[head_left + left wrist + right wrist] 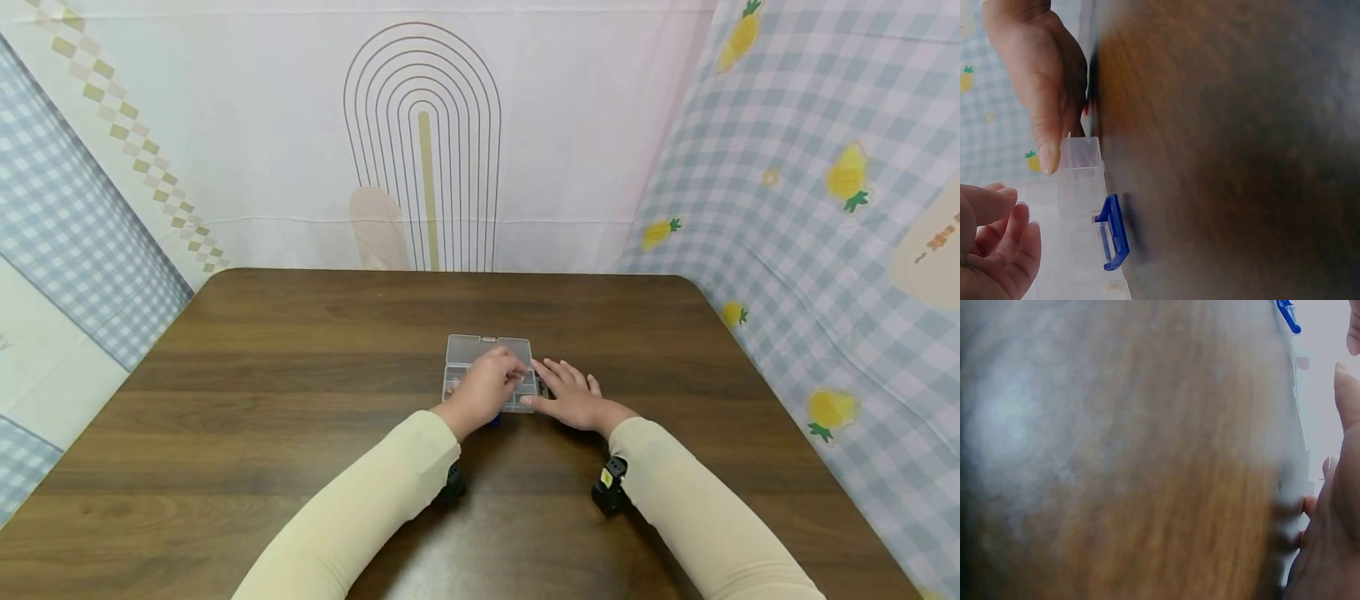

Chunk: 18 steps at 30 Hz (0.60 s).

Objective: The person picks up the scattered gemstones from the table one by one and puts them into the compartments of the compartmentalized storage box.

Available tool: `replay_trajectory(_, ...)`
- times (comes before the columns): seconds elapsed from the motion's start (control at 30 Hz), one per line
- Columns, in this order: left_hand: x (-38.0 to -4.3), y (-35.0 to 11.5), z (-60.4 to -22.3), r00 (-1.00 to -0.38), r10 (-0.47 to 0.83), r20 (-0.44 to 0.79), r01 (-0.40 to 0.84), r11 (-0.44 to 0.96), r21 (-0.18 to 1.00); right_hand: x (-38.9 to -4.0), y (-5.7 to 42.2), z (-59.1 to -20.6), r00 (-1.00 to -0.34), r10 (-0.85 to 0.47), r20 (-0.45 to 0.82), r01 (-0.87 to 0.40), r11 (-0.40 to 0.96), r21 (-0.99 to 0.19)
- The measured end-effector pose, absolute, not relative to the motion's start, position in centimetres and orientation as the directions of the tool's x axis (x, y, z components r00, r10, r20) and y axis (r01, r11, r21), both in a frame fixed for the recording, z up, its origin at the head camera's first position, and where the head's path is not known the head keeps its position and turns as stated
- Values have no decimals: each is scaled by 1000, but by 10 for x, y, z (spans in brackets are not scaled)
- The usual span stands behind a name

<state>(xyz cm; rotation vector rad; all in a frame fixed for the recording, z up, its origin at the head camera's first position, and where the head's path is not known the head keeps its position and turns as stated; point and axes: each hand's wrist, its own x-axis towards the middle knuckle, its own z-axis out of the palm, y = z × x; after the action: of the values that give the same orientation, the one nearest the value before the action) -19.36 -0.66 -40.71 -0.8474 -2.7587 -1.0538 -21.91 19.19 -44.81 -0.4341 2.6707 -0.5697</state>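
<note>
A clear plastic compartment box (527,387) lies on the table with its lid (467,348) laid open at the back. A blue latch (1119,234) hangs from its front side. Over the compartments is my left hand (486,385), thumb and fingers bent close together; whether something tiny sits between the fingertips cannot be seen. My right hand (573,398) lies at the box's right end with its fingers spread, the thumb at the near corner. Something small and pale (1113,289) shows inside a compartment, too blurred to identify.
The brown wooden table (300,350) stretches around the box on all sides. Behind it hangs a white patterned cloth (262,125), and a checked cloth with pineapples (795,275) hangs at the right. A black wrist camera (611,486) is strapped by the right sleeve.
</note>
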Motion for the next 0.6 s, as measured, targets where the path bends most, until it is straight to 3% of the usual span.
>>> replay_trajectory(0.6,-195,-1,-415,-818,519,250,558,606,567,-217,192,-446,-881,-379,-284,-224,861,-456)
